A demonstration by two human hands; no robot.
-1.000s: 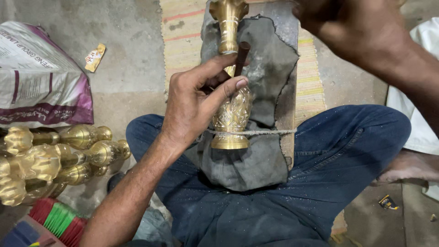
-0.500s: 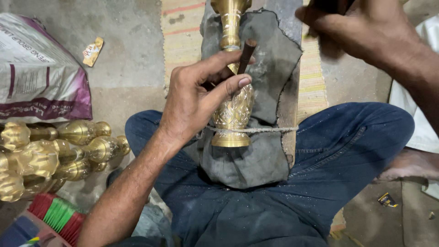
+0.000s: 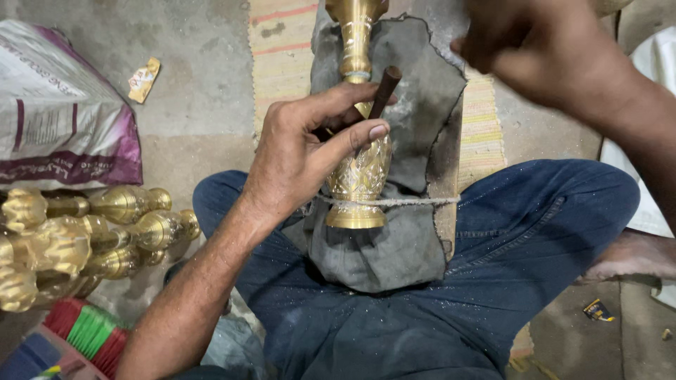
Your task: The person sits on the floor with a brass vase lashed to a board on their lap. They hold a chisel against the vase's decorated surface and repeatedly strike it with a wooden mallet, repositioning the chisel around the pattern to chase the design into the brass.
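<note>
Floor: bare grey concrete floor (image 3: 204, 84) fills the upper left, with a small scrap of yellow wrapper (image 3: 144, 79) lying on it at eleven o'clock from our left hand.
Mat: a striped woven mat (image 3: 282, 42) runs from twelve o'clock down under the work.
Cloth: a dark grey cloth (image 3: 415, 105) is draped over a block between our knees, and our blue jeans (image 3: 535, 232) spread out below it.
Vase: the engraved brass vase (image 3: 359, 176) lies along the cloth, foot toward us, neck pointing to twelve o'clock; a thin cord (image 3: 415, 202) crosses it just above the foot.
Left hand: our left hand (image 3: 303, 158) pinches a dark metal punch (image 3: 384, 88) between thumb and fingers, its lower end hidden behind the thumb at the vase's belly.
Right hand: our right hand (image 3: 521, 42) is blurred at one o'clock; we cannot tell what it grips.
Nearby: a heap of brass vases (image 3: 84, 239) at nine o'clock, a printed sack (image 3: 63, 119) at ten.
</note>
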